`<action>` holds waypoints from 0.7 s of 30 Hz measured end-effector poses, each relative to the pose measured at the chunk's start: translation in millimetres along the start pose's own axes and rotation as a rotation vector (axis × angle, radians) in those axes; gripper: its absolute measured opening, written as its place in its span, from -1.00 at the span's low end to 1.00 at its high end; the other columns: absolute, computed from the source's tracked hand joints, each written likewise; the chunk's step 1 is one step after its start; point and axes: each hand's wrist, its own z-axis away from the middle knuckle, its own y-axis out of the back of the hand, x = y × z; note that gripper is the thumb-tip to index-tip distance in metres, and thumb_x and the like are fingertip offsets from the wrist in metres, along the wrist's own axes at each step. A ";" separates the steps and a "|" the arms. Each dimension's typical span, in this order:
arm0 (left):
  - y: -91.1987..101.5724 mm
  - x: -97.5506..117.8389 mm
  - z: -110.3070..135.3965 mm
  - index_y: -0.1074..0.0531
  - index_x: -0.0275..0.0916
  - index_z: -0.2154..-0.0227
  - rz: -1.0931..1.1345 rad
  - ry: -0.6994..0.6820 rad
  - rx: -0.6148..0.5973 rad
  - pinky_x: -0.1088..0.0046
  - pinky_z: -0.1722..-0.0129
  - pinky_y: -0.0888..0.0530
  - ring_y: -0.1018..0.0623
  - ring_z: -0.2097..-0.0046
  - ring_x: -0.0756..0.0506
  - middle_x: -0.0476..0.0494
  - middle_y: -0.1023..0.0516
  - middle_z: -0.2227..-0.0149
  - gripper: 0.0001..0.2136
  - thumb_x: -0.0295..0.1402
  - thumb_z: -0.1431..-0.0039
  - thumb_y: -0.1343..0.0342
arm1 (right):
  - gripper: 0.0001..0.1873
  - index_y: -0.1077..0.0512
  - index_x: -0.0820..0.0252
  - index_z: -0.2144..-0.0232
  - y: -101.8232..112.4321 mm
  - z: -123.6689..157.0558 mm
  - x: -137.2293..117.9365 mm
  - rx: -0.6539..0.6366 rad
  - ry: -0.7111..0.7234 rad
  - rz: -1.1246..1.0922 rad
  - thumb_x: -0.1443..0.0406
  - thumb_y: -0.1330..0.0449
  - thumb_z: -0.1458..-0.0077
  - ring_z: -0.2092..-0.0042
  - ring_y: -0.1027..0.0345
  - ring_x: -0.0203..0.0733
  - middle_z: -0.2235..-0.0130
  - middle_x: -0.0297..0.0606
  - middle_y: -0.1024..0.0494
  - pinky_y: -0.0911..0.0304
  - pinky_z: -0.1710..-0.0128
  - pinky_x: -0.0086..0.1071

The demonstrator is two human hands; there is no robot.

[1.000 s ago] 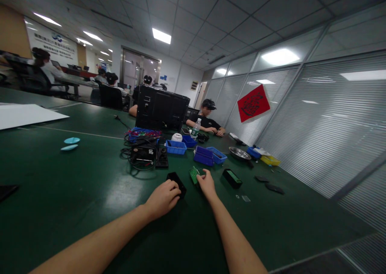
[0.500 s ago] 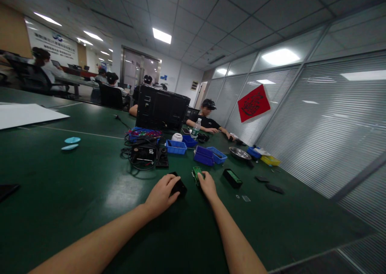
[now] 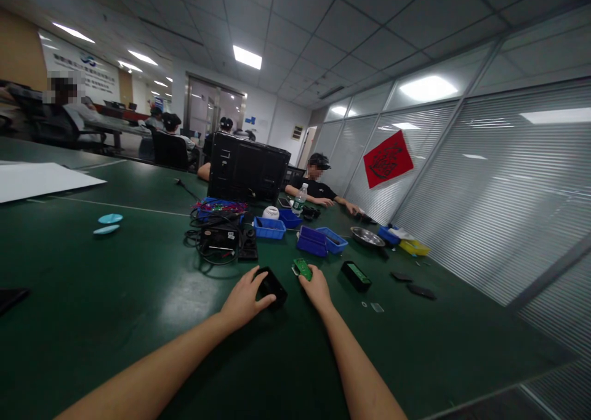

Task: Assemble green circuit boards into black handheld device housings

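Note:
My left hand (image 3: 244,298) spans the near-left end of an open black plastic case (image 3: 274,286), thumb on one side and fingers on the other. The case rests on the green table, its dark hollow facing up. To its right, my right hand (image 3: 317,287) grips a green circuit board (image 3: 303,268) between thumb and fingers, its flat face turned up. A pale part shows at the board's left edge. Further right lies a second black case (image 3: 356,276) with a green board inside it.
Beyond my hands stand blue bins (image 3: 269,227), a black device with cables (image 3: 220,242), a water bottle (image 3: 300,199) and a monitor (image 3: 249,167). At right are a metal pan (image 3: 367,236) and flat black pieces (image 3: 421,291). A person (image 3: 318,186) sits across the table.
My left fingers have shifted on the black case, and more of its hollow shows. The circuit board has tilted, showing more of its green face.

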 end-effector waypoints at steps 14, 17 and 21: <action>-1.4 1.0 1.1 -0.22 -0.17 -0.03 0.018 0.024 0.034 0.22 -0.06 -0.20 -0.24 -0.10 -0.19 -0.23 -0.17 -0.10 -0.47 -0.05 0.00 0.00 | -0.52 -0.25 0.25 0.02 -3.0 4.5 1.1 0.028 -0.023 -0.051 0.21 -0.06 0.03 0.08 -0.28 -0.11 0.11 -0.11 -0.39 -0.15 0.11 -0.37; -3.2 0.8 0.8 -0.21 -0.18 -0.03 0.016 0.026 0.034 0.23 -0.07 -0.20 -0.24 -0.10 -0.19 -0.23 -0.17 -0.10 -0.47 -0.06 0.00 -0.01 | -0.53 -0.26 0.22 0.04 -3.8 3.7 -3.9 0.035 -0.049 -0.033 0.19 -0.06 0.03 0.08 -0.28 -0.11 0.13 -0.12 -0.39 -0.16 0.13 -0.36; -3.8 1.9 1.0 -0.20 -0.18 -0.04 0.020 0.034 0.021 0.23 -0.08 -0.19 -0.23 -0.11 -0.19 -0.23 -0.15 -0.11 -0.46 -0.05 0.00 0.00 | -0.56 -0.29 0.18 0.10 -5.9 -0.2 -13.9 0.026 -0.044 0.014 0.14 -0.08 0.05 0.10 -0.29 -0.10 0.15 -0.13 -0.39 -0.16 0.16 -0.35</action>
